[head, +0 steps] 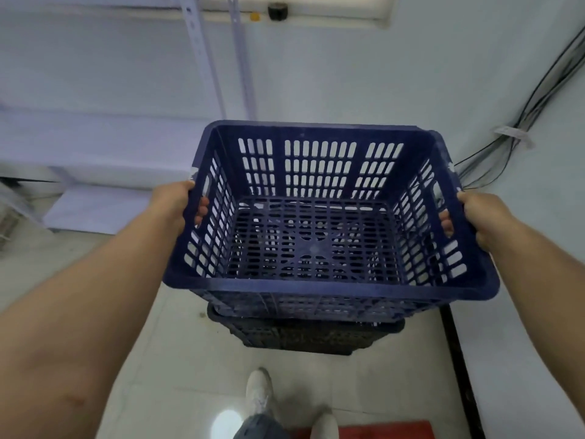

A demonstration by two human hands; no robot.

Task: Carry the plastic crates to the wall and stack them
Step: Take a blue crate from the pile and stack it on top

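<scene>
1. While the person is standing at the pale wall (348,74), the left hand (177,205) is gripping the side handle slot of the dark blue slotted plastic crate (316,282), fingers curled through.
2. That crate is hanging just above a black slotted plastic crate (304,335) on the floor; it is looking empty, light and stiff.
3. The right hand (474,217) is clamping the opposite slot, the sensible hold.
</scene>
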